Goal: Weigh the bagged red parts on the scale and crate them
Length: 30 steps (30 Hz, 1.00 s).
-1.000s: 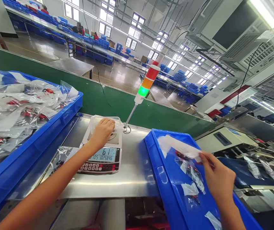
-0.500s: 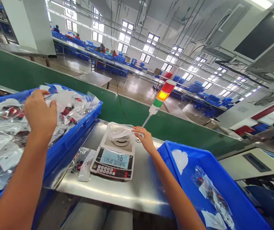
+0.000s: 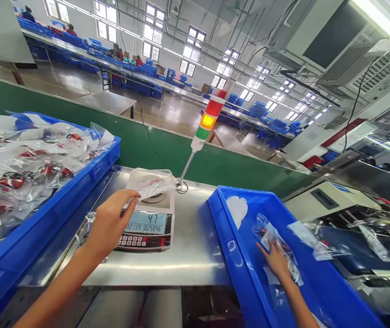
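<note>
My left hand point(image 3: 111, 223) sits just before the digital scale point(image 3: 147, 232), fingers spread, tips at a clear plastic bag point(image 3: 155, 184) lying slantwise on its pan. Right of the scale, in a blue bin point(image 3: 230, 255), my open right hand point(image 3: 276, 262) rests against another clear bag point(image 3: 273, 239), its long axis running toward the scale's far side.

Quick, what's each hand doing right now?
Left hand: open, empty, fingers beside the clear bag on the scale.
Right hand: on another bag in the blue bin; grip cannot be told.
</note>
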{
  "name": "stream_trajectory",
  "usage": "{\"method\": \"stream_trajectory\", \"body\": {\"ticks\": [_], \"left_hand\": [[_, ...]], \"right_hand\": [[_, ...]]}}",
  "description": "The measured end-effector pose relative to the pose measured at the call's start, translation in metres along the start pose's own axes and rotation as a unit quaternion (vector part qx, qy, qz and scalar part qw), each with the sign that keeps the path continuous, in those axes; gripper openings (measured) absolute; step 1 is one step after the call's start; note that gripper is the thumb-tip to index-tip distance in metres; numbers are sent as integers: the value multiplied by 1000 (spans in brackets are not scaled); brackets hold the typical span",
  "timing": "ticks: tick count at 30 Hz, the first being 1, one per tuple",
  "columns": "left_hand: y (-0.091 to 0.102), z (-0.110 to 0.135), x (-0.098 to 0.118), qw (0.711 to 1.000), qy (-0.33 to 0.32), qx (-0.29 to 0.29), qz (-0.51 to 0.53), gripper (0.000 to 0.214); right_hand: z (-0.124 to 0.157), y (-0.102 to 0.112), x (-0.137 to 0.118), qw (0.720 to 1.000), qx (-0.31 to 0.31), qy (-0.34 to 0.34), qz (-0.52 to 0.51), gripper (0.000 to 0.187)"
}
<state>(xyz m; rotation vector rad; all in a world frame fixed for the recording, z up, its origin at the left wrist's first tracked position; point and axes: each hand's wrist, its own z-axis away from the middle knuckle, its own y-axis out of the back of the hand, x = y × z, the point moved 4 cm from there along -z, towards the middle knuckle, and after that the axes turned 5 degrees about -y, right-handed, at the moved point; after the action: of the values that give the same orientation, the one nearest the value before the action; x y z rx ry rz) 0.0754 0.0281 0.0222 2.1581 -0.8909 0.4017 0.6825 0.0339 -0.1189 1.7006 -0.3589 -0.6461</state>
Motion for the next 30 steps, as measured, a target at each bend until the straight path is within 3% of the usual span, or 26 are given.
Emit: {"method": "stream_trajectory", "body": {"ticks": [2, 4, 7, 14, 19, 25, 30], "left_hand": [[-14, 4, 7, 999, -46, -5, -2, 34], [-19, 5, 11, 998, -68, -2, -15, 33], [-19, 5, 11, 996, -81, -1, -34, 32], [-17, 1, 2, 994, -86, 3, -70, 33], [-21, 0, -4, 992, -101, -4, -77, 33], [-35, -6, -21, 989, -120, -34, -78, 30], [-56, -12, -40, 990, -111, -69, -59, 37]], "right_hand": [[15, -17, 19, 998, -9, -9, 55, 64], [25, -28, 29, 995, -4, 23, 102, 55], [28, -27, 35, 987, 9, 65, 144, 50], [25, 10, 42, 980, 43, 52, 187, 46], [35, 59, 44, 982, 104, 4, 158, 41], [65, 134, 1, 983, 172, 25, 50, 29], [87, 177, -75, 960, 206, 118, -145, 29]]}}
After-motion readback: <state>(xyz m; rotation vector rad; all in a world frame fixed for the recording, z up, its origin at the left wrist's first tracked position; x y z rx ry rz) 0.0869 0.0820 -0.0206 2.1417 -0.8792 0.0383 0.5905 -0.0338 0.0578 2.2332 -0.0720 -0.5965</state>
